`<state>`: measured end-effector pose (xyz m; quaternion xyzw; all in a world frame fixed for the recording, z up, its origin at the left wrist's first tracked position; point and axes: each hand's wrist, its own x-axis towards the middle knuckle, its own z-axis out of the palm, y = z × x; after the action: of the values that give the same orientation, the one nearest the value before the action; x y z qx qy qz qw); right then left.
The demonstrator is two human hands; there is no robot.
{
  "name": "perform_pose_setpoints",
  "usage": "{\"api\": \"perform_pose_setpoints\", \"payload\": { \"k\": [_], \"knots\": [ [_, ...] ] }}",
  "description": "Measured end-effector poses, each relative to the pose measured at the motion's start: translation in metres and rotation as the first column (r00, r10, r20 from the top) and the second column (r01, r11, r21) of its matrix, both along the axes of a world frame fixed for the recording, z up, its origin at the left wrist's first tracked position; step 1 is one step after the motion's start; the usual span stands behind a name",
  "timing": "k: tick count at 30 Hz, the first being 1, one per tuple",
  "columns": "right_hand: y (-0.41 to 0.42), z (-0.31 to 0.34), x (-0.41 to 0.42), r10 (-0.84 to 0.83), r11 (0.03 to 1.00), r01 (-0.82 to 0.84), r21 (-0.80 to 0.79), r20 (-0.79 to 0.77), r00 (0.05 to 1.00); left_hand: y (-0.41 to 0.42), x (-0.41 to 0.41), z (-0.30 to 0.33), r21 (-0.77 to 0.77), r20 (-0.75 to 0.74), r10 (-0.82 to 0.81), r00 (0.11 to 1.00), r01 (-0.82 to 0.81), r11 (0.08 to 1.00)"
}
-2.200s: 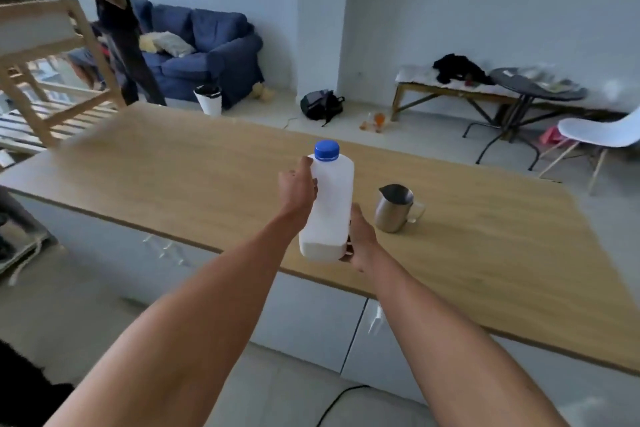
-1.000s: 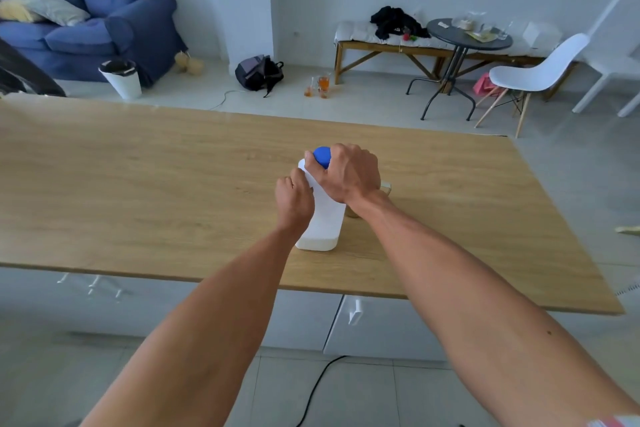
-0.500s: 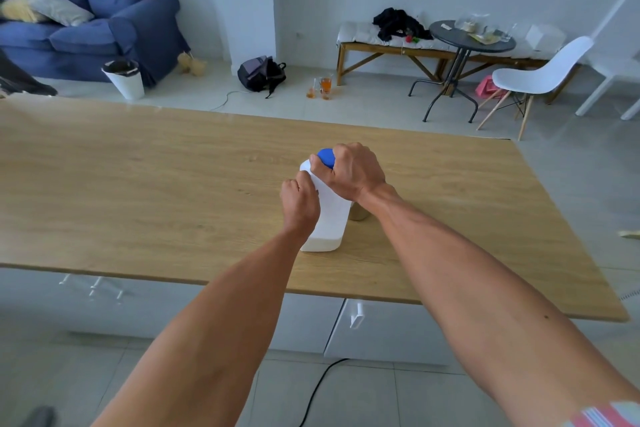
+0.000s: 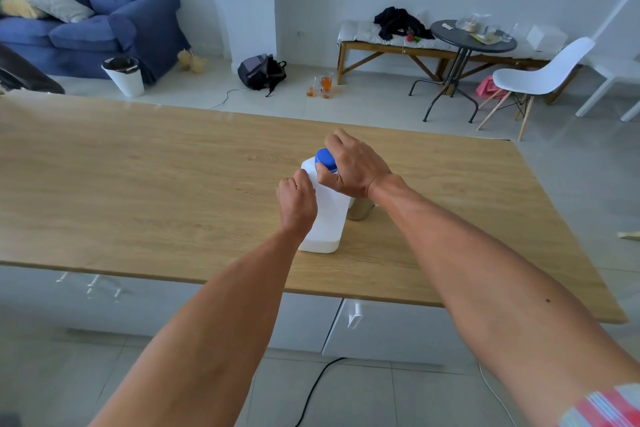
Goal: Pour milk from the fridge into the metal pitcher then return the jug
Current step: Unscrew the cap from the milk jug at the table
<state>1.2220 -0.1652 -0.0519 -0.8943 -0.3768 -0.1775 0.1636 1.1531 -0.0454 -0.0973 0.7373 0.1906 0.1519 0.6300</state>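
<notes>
We are looking at a white jug point(image 4: 327, 218) with a blue cap point(image 4: 325, 158), a silvery metal pitcher point(image 4: 360, 209) just right of it, and a light wood-grain table point(image 4: 138, 191). Far left a navy sofa point(image 4: 100, 17) is showing; far right, a white chair point(image 4: 543, 74) and a dark round table point(image 4: 460, 40).

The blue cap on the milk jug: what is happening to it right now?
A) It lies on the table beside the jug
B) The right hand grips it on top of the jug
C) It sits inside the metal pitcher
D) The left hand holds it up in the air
B: the right hand curls round the blue cap atop the milk jug, while the left hand holds the jug's side.
</notes>
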Motion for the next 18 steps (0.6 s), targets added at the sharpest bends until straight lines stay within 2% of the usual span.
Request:
{"api": "perform_pose_setpoints", "payload": {
  "k": [1, 3, 5, 7, 10, 11, 18],
  "knots": [
    [-0.001, 0.0, 0.0, 0.055, 0.998, -0.055, 0.001, 0.026, 0.998, -0.001, -0.002, 0.001, 0.023, -0.011, -0.01, 1.0, 0.01, 1.0],
    [-0.002, 0.0, 0.001, 0.145, 0.989, -0.142, -0.037, 0.083, 0.986, -0.002, -0.004, 0.005, -0.044, -0.008, 0.013, 1.0, -0.013, 0.999],
    [-0.004, 0.0, -0.002, 0.167, 0.982, -0.154, -0.108, 0.12, 0.979, -0.001, -0.005, 0.006, 0.031, 0.007, 0.025, 1.0, -0.025, 0.999],
    [-0.005, 0.002, -0.006, 0.074, 0.992, -0.058, -0.109, 0.15, 0.986, -0.001, -0.007, 0.005, 0.114, 0.006, -0.009, 1.0, 0.008, 0.993],
    [-0.002, 0.008, -0.014, -0.178, 0.98, 0.191, -0.059, 0.174, 0.968, 0.0, -0.008, 0.005, 0.147, -0.028, -0.023, 0.999, 0.027, 0.989],
    [-0.001, 0.01, -0.016, -0.218, 0.971, 0.231, -0.059, 0.178, 0.96, 0.0, -0.006, 0.004, 0.128, -0.02, -0.019, 1.0, 0.022, 0.992],
    [-0.005, 0.007, -0.019, -0.037, 0.998, 0.046, -0.044, 0.176, 0.984, 0.0, -0.006, 0.002, 0.099, -0.036, -0.015, 0.999, 0.018, 0.995]
  ]
}}
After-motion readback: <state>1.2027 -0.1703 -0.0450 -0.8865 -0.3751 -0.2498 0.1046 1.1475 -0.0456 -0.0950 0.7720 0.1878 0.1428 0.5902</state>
